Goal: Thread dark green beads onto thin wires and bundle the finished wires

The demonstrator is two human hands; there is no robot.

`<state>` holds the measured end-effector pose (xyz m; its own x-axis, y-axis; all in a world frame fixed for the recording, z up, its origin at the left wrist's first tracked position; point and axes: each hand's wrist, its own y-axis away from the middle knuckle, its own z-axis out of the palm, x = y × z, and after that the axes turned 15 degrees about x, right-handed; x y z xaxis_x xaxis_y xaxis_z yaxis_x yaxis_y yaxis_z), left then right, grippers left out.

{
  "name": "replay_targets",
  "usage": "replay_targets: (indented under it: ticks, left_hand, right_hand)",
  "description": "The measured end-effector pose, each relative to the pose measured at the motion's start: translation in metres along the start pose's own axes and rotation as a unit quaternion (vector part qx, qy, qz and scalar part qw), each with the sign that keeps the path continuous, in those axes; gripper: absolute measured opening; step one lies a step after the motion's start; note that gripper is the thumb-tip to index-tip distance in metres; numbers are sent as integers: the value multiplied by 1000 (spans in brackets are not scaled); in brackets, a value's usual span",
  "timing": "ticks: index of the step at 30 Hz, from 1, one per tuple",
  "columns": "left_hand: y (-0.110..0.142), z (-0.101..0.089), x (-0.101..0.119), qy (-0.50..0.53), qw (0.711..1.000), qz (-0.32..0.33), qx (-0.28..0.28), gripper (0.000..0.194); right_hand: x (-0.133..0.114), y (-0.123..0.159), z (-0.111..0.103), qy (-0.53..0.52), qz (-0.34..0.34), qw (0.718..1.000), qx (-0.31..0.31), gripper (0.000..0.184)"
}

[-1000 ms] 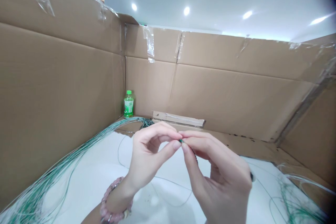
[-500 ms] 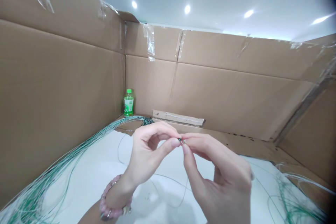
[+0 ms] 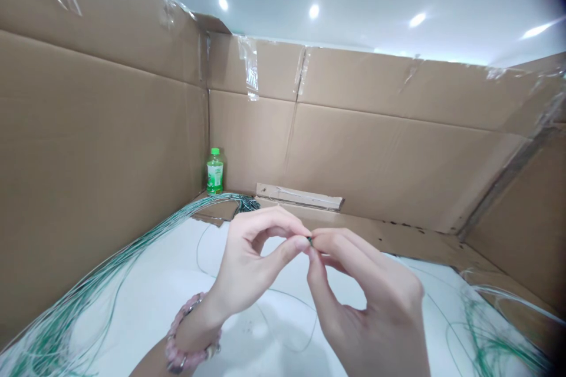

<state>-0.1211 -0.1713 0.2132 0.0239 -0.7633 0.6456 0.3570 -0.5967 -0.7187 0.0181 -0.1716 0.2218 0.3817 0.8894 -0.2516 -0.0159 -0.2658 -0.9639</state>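
Note:
My left hand [image 3: 254, 268] and my right hand [image 3: 371, 312] meet fingertip to fingertip above a white table [image 3: 150, 300]. Both pinch a tiny green piece [image 3: 309, 240] on a thin wire between thumb and forefinger. The wire [image 3: 283, 294] trails down in a loop onto the table below my hands. A pink bead bracelet [image 3: 188, 336] circles my left wrist.
Tall cardboard walls [image 3: 101, 147] enclose the table on three sides. A long bundle of green and white wires [image 3: 110, 271] runs along the left wall. More green wires [image 3: 490, 341] lie at the right. A green bottle [image 3: 214, 172] stands in the far corner beside a cardboard strip [image 3: 298, 196].
My hands stay pinched together on the small green piece and have shifted only slightly; the view has tilted a little.

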Motion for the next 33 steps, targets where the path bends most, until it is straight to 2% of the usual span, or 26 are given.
replay_targets:
  ticks: [3,9,16,22,28,33]
  left_hand:
    - [0,1,-1,-8,1000,-4,-11,12]
    - [0,-1,2,-69,995,47,-46,13]
    - [0,-6,6,-86,992,66,-62,14]
    - [-1,-11,8,-105,986,111,-63,17]
    - [0,-8,6,-43,996,70,-37,16]
    - [-1,-6,4,9,999,27,-29,17]
  right_hand:
    - [1,1,-2,12,2,1000,-9,16]
    - [1,2,-7,32,2,999,-31,17]
    - [0,0,-10,29,-16,999,-37,16]
    - [-1,1,-9,4,24,1000,4,16]
    - [-4,2,-7,-36,47,998,21,17]
    - [-8,2,-2,-50,61,994,76,19]
